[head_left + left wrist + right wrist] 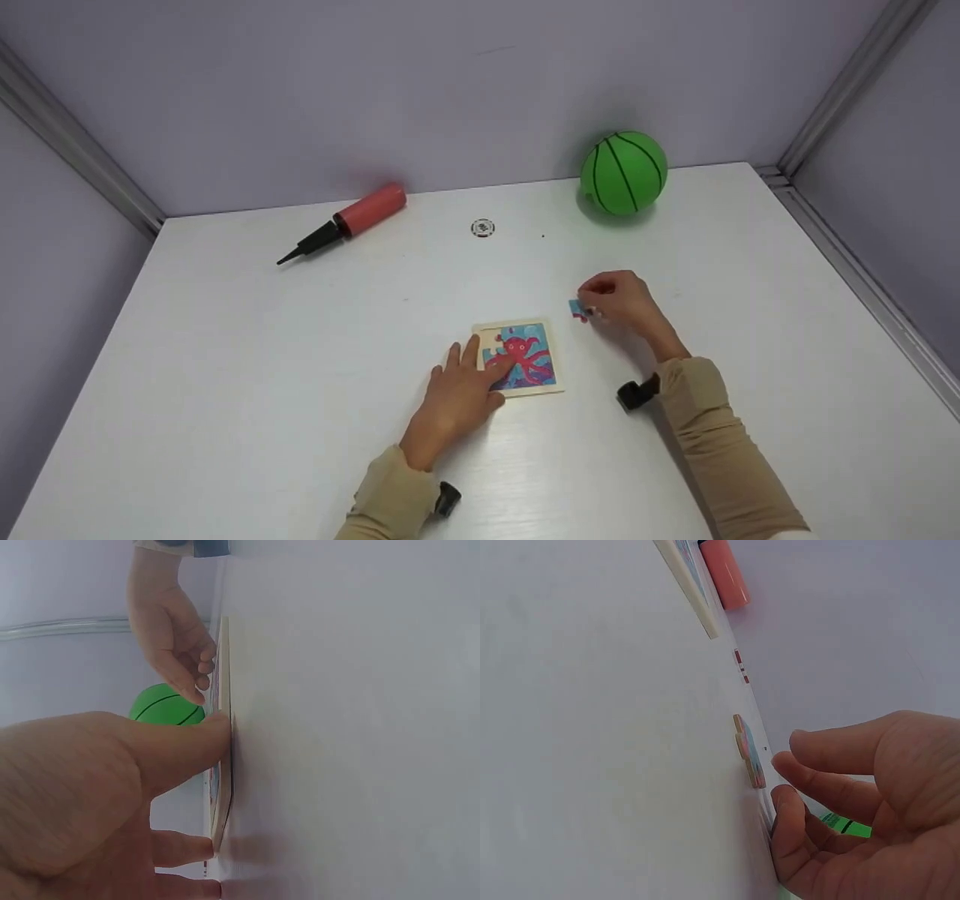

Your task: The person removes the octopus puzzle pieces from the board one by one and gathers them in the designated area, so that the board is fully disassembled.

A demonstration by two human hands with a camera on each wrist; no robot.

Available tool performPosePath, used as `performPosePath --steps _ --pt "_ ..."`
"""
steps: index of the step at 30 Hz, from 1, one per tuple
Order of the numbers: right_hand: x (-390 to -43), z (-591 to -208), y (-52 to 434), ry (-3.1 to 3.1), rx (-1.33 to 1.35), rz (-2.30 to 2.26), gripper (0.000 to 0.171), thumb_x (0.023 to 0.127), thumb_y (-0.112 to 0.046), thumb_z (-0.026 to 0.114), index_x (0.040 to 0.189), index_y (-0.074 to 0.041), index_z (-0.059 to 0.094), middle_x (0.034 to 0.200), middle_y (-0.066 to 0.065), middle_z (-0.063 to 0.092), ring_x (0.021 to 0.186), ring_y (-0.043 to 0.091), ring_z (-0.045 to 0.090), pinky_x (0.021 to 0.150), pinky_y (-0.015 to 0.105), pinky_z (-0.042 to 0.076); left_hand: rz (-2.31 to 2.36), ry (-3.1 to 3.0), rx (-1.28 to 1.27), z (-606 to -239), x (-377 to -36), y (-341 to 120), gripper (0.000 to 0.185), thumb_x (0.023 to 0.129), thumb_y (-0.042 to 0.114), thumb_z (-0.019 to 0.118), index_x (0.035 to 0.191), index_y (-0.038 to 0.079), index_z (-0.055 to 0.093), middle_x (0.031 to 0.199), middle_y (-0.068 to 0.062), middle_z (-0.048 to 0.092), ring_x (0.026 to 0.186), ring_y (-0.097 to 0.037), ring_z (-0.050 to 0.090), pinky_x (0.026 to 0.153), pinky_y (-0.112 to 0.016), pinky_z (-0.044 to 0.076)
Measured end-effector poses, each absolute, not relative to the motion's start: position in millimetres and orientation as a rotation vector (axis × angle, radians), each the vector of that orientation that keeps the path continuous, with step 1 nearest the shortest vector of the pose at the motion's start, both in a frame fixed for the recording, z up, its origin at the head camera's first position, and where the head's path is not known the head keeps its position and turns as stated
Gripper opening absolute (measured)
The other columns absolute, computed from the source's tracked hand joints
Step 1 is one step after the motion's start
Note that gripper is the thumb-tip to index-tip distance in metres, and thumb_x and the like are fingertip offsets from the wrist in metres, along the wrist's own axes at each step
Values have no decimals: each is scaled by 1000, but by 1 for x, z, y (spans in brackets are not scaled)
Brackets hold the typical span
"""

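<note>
A square wooden puzzle board shows a pink octopus on blue, with bare wood at its upper left. My left hand rests on the board's left side, fingers spread and index finger on the picture. In the left wrist view the thumb touches the board's near edge. Right of the board, a blue and pink puzzle piece lies on the table. Bent fingers of my right hand are right beside it. In the right wrist view, thumb and fingers stand apart, with the piece just beyond the fingertips.
Against the back wall sits a green ball with black lines. A red and black hand pump lies at the back left. Between them is a round black and white chip. Both wrists carry black camera mounts.
</note>
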State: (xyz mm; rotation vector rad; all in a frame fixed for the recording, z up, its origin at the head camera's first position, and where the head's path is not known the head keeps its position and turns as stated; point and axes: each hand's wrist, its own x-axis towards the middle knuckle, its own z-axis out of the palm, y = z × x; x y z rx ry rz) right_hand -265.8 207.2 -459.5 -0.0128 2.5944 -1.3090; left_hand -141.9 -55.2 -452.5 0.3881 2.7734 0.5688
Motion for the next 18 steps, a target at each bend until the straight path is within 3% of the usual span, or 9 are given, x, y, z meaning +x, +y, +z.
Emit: performPosePath --steps 6,18 --pt "-265 -460 208 2593 -63 -1358 23 93 -18 62 105 0 69 93 11 65 73 17 56 63 25 48 526 2817 404 -452 -143 -53 51 91 23 64 140 24 52 151 -23 28 136 -48 26 100 -64 31" --pt "-263 -457 206 2582 -38 -1362 24 93 -21 61 105 -2 69 96 10 65 78 20 57 64 27 49 463 2804 402 -451 -142 -51 52 92 24 63 142 27 49 152 -23 25 137 -47 23 101 -63 31"
